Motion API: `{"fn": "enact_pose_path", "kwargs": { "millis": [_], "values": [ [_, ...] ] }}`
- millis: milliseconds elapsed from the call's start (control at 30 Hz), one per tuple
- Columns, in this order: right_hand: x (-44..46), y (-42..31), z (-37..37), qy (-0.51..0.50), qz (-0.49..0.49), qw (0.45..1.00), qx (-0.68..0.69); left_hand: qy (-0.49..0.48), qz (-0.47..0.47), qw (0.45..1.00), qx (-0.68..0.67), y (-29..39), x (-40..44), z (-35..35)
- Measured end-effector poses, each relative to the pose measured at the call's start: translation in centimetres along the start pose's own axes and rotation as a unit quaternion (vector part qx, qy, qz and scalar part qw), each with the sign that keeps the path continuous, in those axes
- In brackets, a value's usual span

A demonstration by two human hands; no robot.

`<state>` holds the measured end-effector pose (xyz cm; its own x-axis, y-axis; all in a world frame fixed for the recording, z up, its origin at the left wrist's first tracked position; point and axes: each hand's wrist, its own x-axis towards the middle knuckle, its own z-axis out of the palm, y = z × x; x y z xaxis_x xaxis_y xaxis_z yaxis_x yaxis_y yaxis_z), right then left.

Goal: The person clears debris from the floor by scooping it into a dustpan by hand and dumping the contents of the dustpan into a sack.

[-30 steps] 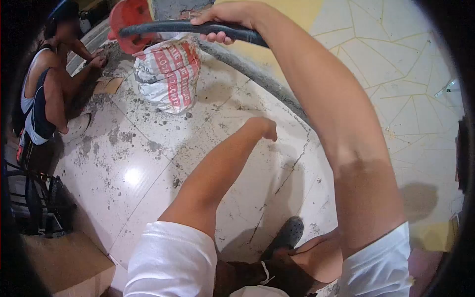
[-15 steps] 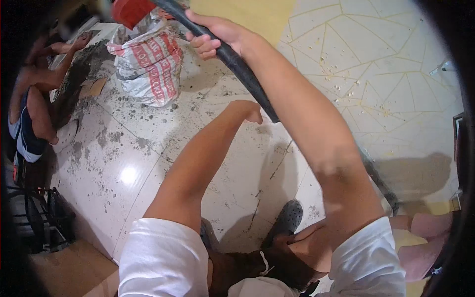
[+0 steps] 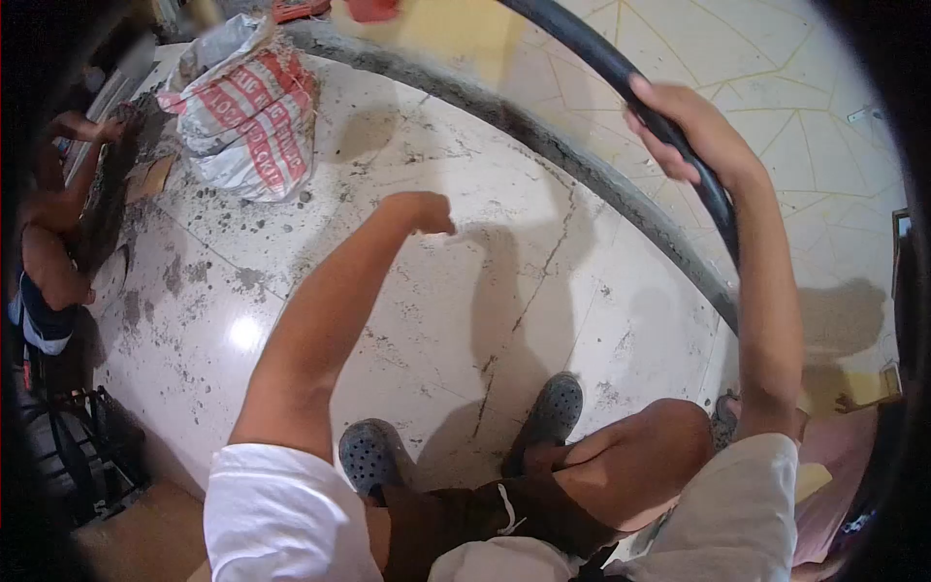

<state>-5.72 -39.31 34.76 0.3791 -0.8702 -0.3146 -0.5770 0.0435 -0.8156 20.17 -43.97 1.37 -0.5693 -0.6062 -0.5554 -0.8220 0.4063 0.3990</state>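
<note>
My right hand (image 3: 684, 131) is wrapped round a thick black hose (image 3: 592, 53), which runs from the top edge down along my forearm. My left hand (image 3: 424, 211) hangs over the tiled floor (image 3: 417, 339), bent at the wrist; its fingers point down and are mostly hidden, so I cannot tell what they do. A white and red woven sack (image 3: 247, 121) stands open at the upper left, with grey crumbs around its base.
At the far left a co-worker's arm (image 3: 82, 145) reaches over grey mortar beside a cardboard piece (image 3: 148, 178). A rough grey strip (image 3: 543, 141) borders the floor. A black crate (image 3: 82, 446) stands lower left; another person (image 3: 844, 466) is lower right.
My right hand has swung right and slightly down with the hose. My left hand has shifted left. The sack appears further left, and more of my shoes shows as the view turns.
</note>
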Motion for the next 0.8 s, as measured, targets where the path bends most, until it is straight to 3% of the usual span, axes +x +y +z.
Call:
{"fn": "enact_pose_path", "kwargs": {
  "millis": [33,100,167,200,267,367,433,467,500,567,633,700,733,800],
  "values": [
    [-1.1,1.6,-1.2,0.019,0.006,0.999,-0.048,-0.036,-0.01,0.999,-0.01,-1.4,1.3,1.3],
    [-3.7,3.0,-2.2,0.059,0.108,0.974,-0.189,-0.066,-0.018,0.988,-0.135,0.4,-2.3,0.0],
    [-6.6,6.2,-1.8,0.177,-0.072,0.876,-0.443,-0.054,0.019,0.983,-0.174,0.0,-2.7,0.4],
    [-7.1,4.7,-2.2,0.078,0.134,0.883,-0.443,-0.047,0.039,0.98,-0.192,0.2,-3.3,0.1],
    [-9.4,7.8,-3.0,0.085,0.105,0.823,-0.552,-0.058,0.049,0.98,-0.186,-0.5,-4.0,-0.3],
    [-10.7,10.5,-3.5,-0.027,0.22,0.797,-0.562,-0.073,-0.013,0.98,-0.185,0.6,-8.6,-2.4],
    [-11.9,13.1,-2.2,-0.066,0.21,0.757,-0.616,-0.067,-0.007,0.954,-0.292,-2.4,-10.9,1.1],
    [-12.4,14.0,-2.1,-0.066,0.203,0.747,-0.63,-0.095,0.016,0.927,-0.363,-3.1,-12.9,2.9],
    [-12.4,13.6,-2.3,-0.081,0.22,0.744,-0.625,-0.124,0.013,0.864,-0.488,-3.5,-15.4,5.0],
    [-12.4,12.5,-2.9,-0.068,0.224,0.751,-0.617,-0.143,-0.108,0.752,-0.634,-1.1,-20.9,6.3],
    [-12.6,11.8,-3.3,-0.06,0.233,0.758,-0.606,-0.05,-0.118,0.715,-0.687,1.3,-25.3,4.1],
    [-13.2,11.0,-2.8,-0.051,0.221,0.755,-0.615,0.122,-0.097,0.74,-0.654,1.7,-26.7,0.7],
    [-13.2,10.4,-2.5,-0.043,0.204,0.771,-0.602,0.198,-0.034,0.775,-0.6,3.5,-26.5,-3.0],
    [-13.3,9.6,-1.2,-0.035,0.174,0.777,-0.604,0.241,0.134,0.765,-0.582,7.3,-25.7,-10.7]
  ]
}}
